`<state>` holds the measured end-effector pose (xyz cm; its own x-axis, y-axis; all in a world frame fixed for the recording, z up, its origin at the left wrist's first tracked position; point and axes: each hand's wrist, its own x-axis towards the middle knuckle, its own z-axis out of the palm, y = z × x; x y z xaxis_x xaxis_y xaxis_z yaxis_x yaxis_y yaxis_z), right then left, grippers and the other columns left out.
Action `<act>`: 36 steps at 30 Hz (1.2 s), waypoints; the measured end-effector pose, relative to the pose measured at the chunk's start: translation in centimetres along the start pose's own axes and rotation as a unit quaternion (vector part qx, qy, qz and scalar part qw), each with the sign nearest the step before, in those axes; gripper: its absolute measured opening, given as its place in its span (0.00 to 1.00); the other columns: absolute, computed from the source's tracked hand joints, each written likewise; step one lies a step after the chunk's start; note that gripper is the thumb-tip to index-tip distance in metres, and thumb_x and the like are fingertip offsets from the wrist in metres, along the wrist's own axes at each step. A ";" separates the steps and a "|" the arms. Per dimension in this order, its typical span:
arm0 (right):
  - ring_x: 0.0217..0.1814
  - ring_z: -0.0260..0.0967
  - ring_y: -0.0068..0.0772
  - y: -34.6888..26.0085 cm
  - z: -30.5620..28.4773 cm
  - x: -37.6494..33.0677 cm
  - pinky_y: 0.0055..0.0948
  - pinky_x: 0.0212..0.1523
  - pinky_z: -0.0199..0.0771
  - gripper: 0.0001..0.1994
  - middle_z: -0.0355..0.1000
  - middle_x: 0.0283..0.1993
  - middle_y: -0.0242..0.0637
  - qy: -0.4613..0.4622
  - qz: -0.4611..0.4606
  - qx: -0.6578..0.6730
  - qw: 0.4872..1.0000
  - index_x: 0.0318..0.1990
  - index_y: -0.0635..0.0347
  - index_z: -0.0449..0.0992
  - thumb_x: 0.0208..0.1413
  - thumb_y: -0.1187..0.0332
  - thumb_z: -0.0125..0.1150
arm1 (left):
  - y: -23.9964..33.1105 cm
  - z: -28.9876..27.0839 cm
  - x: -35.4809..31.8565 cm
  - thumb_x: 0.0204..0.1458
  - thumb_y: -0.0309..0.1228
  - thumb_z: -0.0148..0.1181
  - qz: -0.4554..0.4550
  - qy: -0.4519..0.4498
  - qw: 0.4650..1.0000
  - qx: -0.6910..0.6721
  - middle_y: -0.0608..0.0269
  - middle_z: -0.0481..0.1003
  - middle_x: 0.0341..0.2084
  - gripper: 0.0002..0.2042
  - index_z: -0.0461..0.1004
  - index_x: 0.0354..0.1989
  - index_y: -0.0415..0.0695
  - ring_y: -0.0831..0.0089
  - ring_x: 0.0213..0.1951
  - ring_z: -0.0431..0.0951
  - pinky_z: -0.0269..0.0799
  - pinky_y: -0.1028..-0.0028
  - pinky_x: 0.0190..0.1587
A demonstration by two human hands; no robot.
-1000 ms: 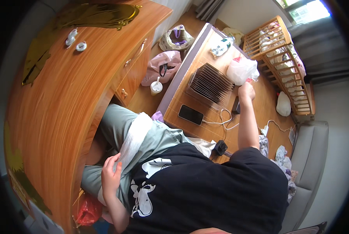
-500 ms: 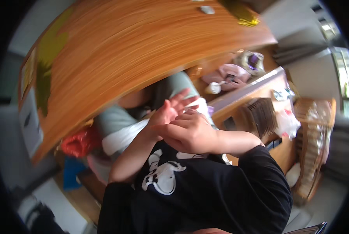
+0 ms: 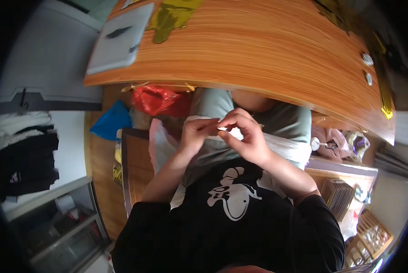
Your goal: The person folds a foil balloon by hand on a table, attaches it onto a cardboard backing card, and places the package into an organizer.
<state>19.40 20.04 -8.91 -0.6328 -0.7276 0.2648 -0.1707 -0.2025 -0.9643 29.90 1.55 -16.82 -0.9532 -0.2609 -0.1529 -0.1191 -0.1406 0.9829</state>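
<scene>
My left hand and my right hand meet at the fingertips above my lap. The left fingers are pressed together and point toward the right hand. My right hand is curled, its index finger and thumb bent toward the left fingertips. Anything held between them is too small or hidden to make out. Under the hands, a white cloth lies across my grey-green trousers, and part of it shows white through the gap in the right hand.
A wooden table stands ahead, bearing a white tablet-like board, gold foil and small whitish round pieces. Below its edge hang a red plastic bag and a blue one. Brown cardboard pieces stand at the right.
The view has swung round, so the table edge now runs nearly level. My left hand's spread fingers have closed together, and the right hand has moved from over the left palm to its fingertips.
</scene>
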 end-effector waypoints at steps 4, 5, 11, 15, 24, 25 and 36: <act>0.50 0.70 0.26 0.8 -0.1 -0.1 0.25 0.51 0.72 0.07 0.69 0.47 0.35 0.014 0.076 0.004 0.997 0.45 0.64 0.77 0.61 0.82 0.61 | 2.6 -7.2 1.2 0.62 0.23 0.61 0.048 0.204 0.972 0.107 0.58 0.84 0.42 0.09 0.83 0.48 0.35 0.76 0.45 0.82 0.78 0.77 0.49; 0.50 0.69 0.25 1.0 -0.2 -0.2 0.23 0.52 0.70 0.07 0.68 0.47 0.34 0.020 0.091 0.004 0.996 0.45 0.64 0.77 0.62 0.81 0.60 | 1.7 -10.0 1.6 0.62 0.23 0.62 0.103 0.256 0.958 0.079 0.57 0.84 0.43 0.09 0.83 0.48 0.35 0.76 0.45 0.82 0.77 0.76 0.49; 0.39 0.69 0.17 2.7 -0.4 -2.5 0.20 0.45 0.70 0.04 0.73 0.40 0.27 0.064 0.201 0.073 0.975 0.44 0.61 0.78 0.64 0.75 0.61 | 0.1 -18.2 2.9 0.61 0.25 0.64 0.170 0.393 0.862 0.270 0.58 0.85 0.40 0.08 0.83 0.45 0.35 0.77 0.44 0.83 0.76 0.76 0.50; 0.38 0.68 0.15 2.7 -0.6 -3.5 0.19 0.44 0.69 0.04 0.73 0.39 0.26 0.059 0.209 0.089 0.972 0.45 0.62 0.78 0.65 0.75 0.61 | -1.0 -18.2 3.5 0.60 0.27 0.65 0.150 0.382 0.845 0.344 0.56 0.85 0.40 0.09 0.84 0.45 0.37 0.74 0.42 0.84 0.77 0.75 0.47; 0.45 0.66 0.14 3.0 -1.3 -4.6 0.17 0.47 0.65 0.04 0.71 0.44 0.24 0.032 0.244 0.081 0.966 0.45 0.61 0.76 0.66 0.78 0.58 | -1.5 -18.4 4.4 0.52 0.22 0.62 0.177 0.183 0.745 0.617 0.51 0.81 0.45 0.12 0.81 0.45 0.42 0.51 0.50 0.80 0.75 0.57 0.56; 0.45 0.66 0.14 3.2 -1.2 -4.7 0.17 0.48 0.65 0.04 0.71 0.44 0.25 0.031 0.251 0.088 0.963 0.45 0.61 0.76 0.66 0.78 0.58 | -1.8 -18.0 5.1 0.52 0.22 0.62 0.177 0.181 0.745 0.617 0.51 0.81 0.45 0.12 0.81 0.45 0.42 0.51 0.50 0.80 0.75 0.57 0.56; 0.40 0.72 0.18 3.3 -0.9 -5.1 0.22 0.45 0.73 0.06 0.76 0.40 0.30 0.009 0.232 0.040 0.972 0.47 0.63 0.78 0.65 0.77 0.60 | -2.4 -22.1 8.2 0.55 0.31 0.54 -0.288 0.127 0.924 0.215 0.66 0.76 0.30 0.09 0.77 0.40 0.42 0.75 0.33 0.73 0.67 0.70 0.35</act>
<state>21.35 23.70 -13.44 -0.6406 -0.7414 -0.2002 0.1953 0.0948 -0.9761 28.53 -21.33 -22.68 -0.6079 -0.4845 -0.6290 -0.7381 0.0530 0.6726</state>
